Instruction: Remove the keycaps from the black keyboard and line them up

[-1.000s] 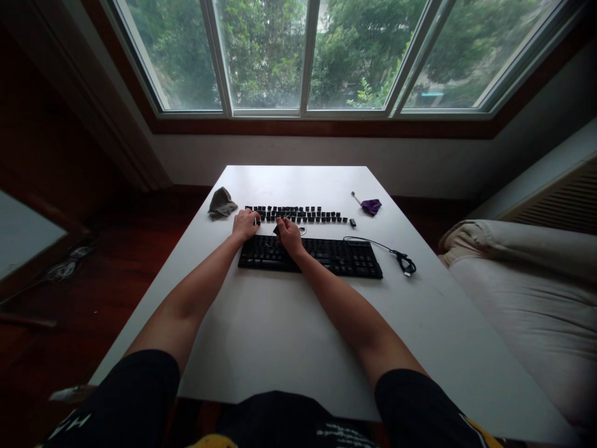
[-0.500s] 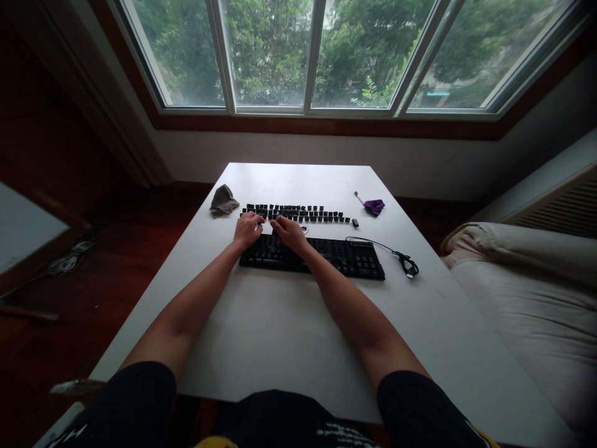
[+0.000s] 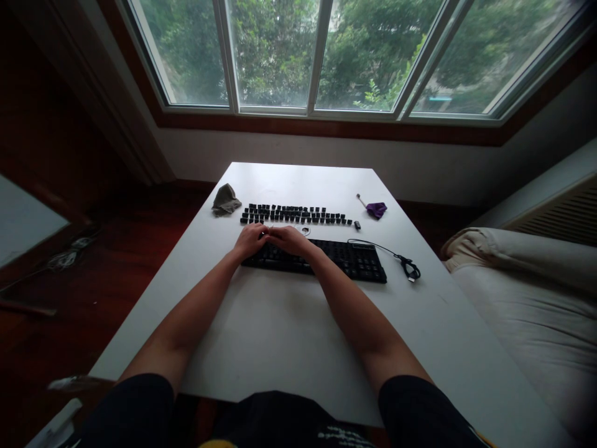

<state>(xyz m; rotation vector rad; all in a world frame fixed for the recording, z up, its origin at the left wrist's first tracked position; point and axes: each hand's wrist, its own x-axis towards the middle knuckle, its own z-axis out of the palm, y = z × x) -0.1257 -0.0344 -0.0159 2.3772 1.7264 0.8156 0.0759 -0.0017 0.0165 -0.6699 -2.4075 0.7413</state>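
Note:
A black keyboard (image 3: 326,258) lies on the white table with part of its left end hidden by my hands. My left hand (image 3: 252,239) is over that left end, its fingers bent and closed. Against it from the right comes my right hand (image 3: 289,239), fingers curled together so that the fingertips of both hands meet above the keyboard's far edge. Something thin shows at the fingertips, too small to name. Behind the hands stand rows of loose black keycaps (image 3: 291,214). A small white ring-shaped thing (image 3: 305,230) lies just beyond the keyboard.
A grey cloth (image 3: 226,200) sits at the table's far left. On the right are a purple cloth (image 3: 377,210), a thin brush-like stick (image 3: 360,200) and a small black block (image 3: 357,225). The keyboard's coiled cable (image 3: 410,269) rests right of it. A sofa (image 3: 522,280) flanks the table.
My hands, apart by a small gap before, have come together so the fingertips meet. The right hand has turned flatter over the keyboard. The view has shifted slightly.

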